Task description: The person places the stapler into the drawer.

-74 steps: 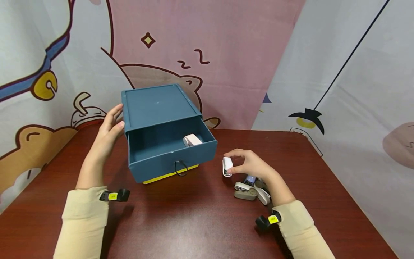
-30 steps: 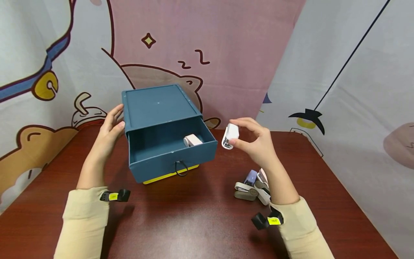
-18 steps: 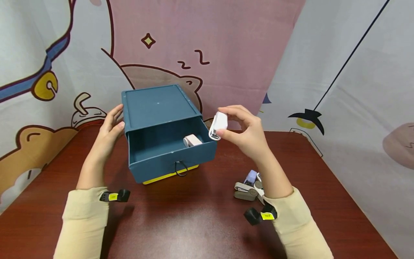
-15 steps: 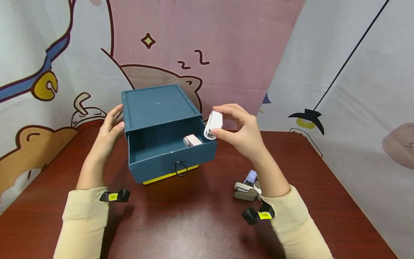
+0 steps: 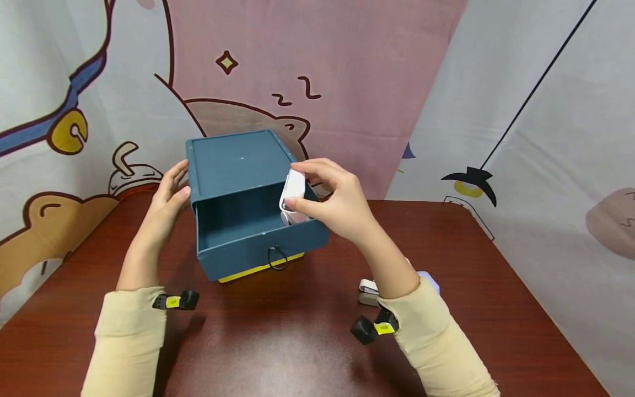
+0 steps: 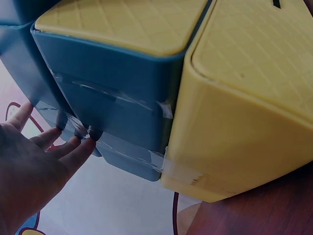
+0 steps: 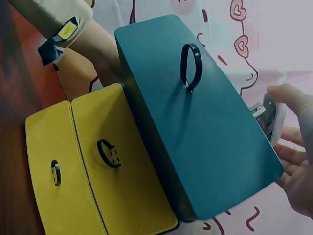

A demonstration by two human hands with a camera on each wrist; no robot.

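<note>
My right hand (image 5: 334, 201) pinches a small white stapler (image 5: 294, 186) between thumb and fingers, over the right side of a pulled-out blue drawer (image 5: 238, 251). Just below it, a pale pink stapler (image 5: 295, 218) lies inside the drawer, partly covered by the held one. In the right wrist view, the held stapler (image 7: 266, 117) shows beyond the drawer front. My left hand (image 5: 167, 198) rests against the left side of the blue drawer cabinet (image 5: 240, 165); the left wrist view has its fingertips (image 6: 88, 142) touching the taped blue wall, fingers extended.
Yellow drawers (image 7: 117, 152) with black loop handles sit under the blue one. More staplers lie on the brown table, mostly hidden by my right forearm: a grey-and-white one (image 5: 369, 298) to its left, something lavender (image 5: 429, 281) to its right. A printed curtain hangs behind.
My right hand has lifted the white stapler off the table and carried it left and up, from beside the pile to over the open drawer. My left hand has stayed put.
</note>
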